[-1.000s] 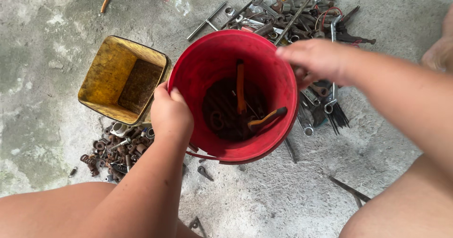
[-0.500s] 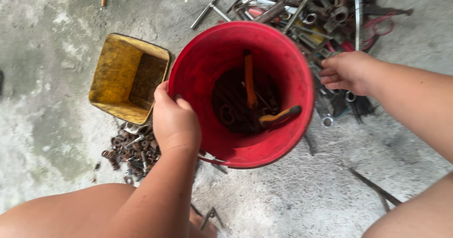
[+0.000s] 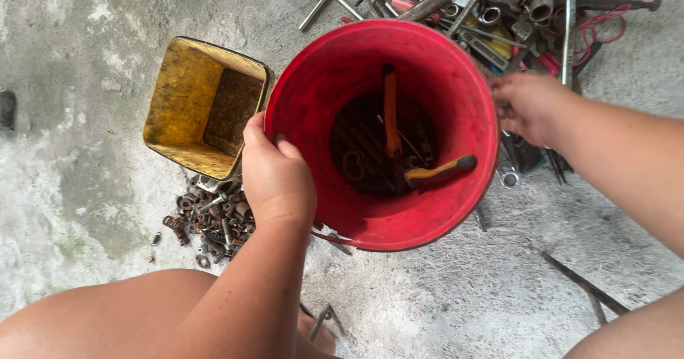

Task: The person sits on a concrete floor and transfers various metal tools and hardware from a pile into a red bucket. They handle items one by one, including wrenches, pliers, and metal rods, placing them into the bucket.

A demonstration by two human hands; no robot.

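Note:
A red plastic bucket (image 3: 434,67) stands on the concrete floor in the middle of the view. Dark rusty tools lie at its bottom, among them an orange-handled tool (image 3: 390,110) and a yellow-and-black handle (image 3: 438,170). My left hand (image 3: 274,177) grips the bucket's near left rim, thumb inside. My right hand (image 3: 529,106) is at the bucket's right rim, fingers curled against the outer edge; what it holds besides the rim is hidden.
A dirty yellow square container (image 3: 203,106) stands open left of the bucket. A heap of rusty nuts and bolts (image 3: 210,216) lies below it. A pile of wrenches and tools (image 3: 513,13) spreads behind the bucket. My bare knees frame the bottom edge.
My right hand came down from over the bucket to its right rim. The bucket looks larger and nearer as my head moved closer. My left hand stays on the rim.

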